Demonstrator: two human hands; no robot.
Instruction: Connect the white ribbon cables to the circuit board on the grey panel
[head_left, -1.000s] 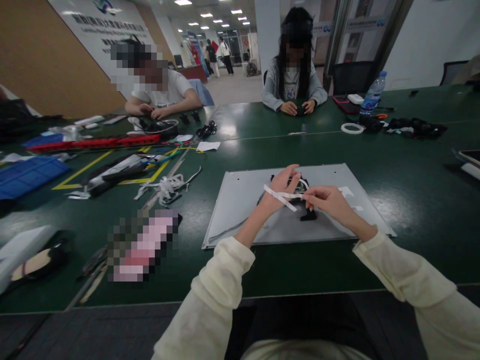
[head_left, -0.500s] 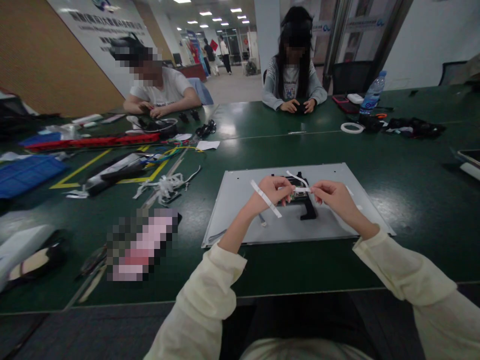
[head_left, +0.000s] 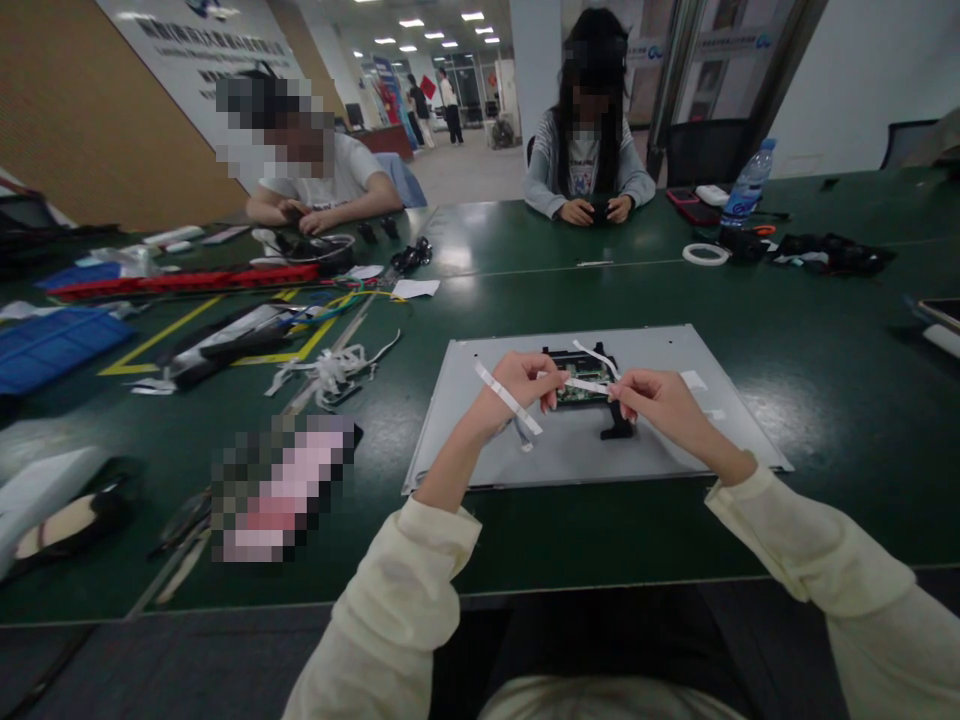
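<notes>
A narrow white strip of tape (head_left: 587, 385) is stretched between my two hands, above a green circuit board (head_left: 574, 372) in a black bracket (head_left: 616, 425). Thumb and fingers of my left hand (head_left: 521, 385) pinch its left end. The right end is pinched by my right hand (head_left: 651, 398); another white strip (head_left: 598, 356) rises beside those fingers. A further white strip (head_left: 508, 397) lies across the back of my left hand. Bracket and board rest on a light grey panel (head_left: 465, 460), partly hidden by my hands.
Left of the panel lie a tangle of white strips (head_left: 330, 375) and a blurred pink phone (head_left: 304, 480). A white tape roll (head_left: 706, 254) and a water bottle (head_left: 748, 185) are at the far right. Two people sit across the green table (head_left: 510, 290).
My left hand has moved left, away from the right, so a longer stretch of the tape shows between them. My right hand has shifted slightly left, and more of the circuit board is visible.
</notes>
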